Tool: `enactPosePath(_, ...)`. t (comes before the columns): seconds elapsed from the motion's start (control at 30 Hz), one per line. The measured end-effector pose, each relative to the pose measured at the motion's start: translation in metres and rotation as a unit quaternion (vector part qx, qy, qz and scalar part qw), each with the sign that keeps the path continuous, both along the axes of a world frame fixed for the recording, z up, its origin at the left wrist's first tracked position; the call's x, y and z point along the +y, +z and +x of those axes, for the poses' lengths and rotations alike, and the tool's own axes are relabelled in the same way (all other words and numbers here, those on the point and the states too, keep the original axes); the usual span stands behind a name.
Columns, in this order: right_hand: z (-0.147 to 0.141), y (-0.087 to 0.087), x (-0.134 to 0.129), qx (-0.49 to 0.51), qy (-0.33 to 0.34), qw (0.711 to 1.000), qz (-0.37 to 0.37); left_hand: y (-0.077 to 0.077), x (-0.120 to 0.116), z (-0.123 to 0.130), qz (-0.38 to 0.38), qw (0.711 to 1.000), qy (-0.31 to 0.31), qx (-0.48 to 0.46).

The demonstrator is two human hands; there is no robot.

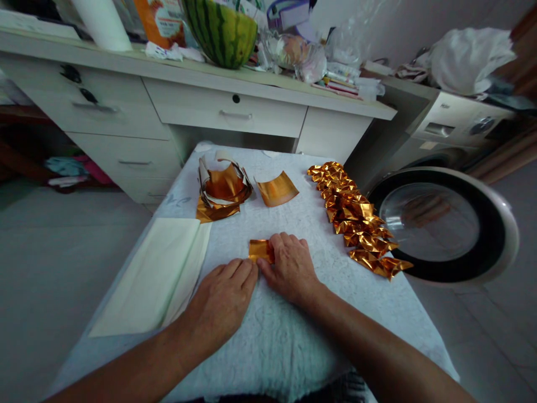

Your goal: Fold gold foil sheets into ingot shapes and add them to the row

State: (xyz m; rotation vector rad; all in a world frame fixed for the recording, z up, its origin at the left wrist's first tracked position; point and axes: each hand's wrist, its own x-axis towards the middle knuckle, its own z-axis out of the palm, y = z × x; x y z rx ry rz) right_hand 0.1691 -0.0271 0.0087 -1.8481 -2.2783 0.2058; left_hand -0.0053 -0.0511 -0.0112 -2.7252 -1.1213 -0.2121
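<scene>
A small folded piece of gold foil paper (259,249) lies on the white textured cloth (293,336) in front of me. My right hand (291,266) presses down on its right part, fingers flat over it. My left hand (224,294) rests palm down beside it, fingertips touching the foil's lower left edge. A curled stack of gold foil sheets (222,190) sits further back, with one loose curved sheet (277,189) to its right. A row of several folded gold pieces (356,218) runs along the right side of the cloth.
A pale sheet of paper (155,274) lies on the left of the table. Behind stands a white desk with drawers (226,109), a watermelon (222,31) and clutter on it. A washing machine with its round door (444,224) open is at the right.
</scene>
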Motion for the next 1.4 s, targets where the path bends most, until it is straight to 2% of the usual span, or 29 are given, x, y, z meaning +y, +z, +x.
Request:
enactPosePath(0.3, 0.002, 0.001, -0.002, 0.021, 0.0, 1.0, 0.0, 0.001, 0.0, 0.002, 0.005, 1.0, -0.007, -0.009)
enactPosePath(0.57, 0.02, 0.0, -0.004, 0.068, -0.008, 0.998, -0.012, 0.003, -0.001, 0.002, -0.003, 1.0, 0.002, -0.001)
enactPosePath(0.93, 0.05, 0.005, 0.0, 0.025, -0.036, 0.997, -0.065, 0.002, 0.0, 0.001, 0.012, 1.0, -0.002, -0.009)
enactPosePath(1.2, 0.064, 0.006, 0.003, 0.02, -0.016, 0.995, -0.097, 0.001, 0.0, 0.0, -0.02, 1.0, 0.01, 0.002)
enactPosePath(1.3, 0.066, 0.007, 0.003, 0.028, -0.006, 0.995, -0.096, 0.003, 0.002, 0.002, -0.029, 0.999, 0.01, 0.023)
enactPosePath(1.4, 0.068, 0.008, 0.004, 0.036, 0.006, 0.995, -0.097, 0.013, 0.004, 0.008, -0.05, 0.997, 0.007, 0.051)
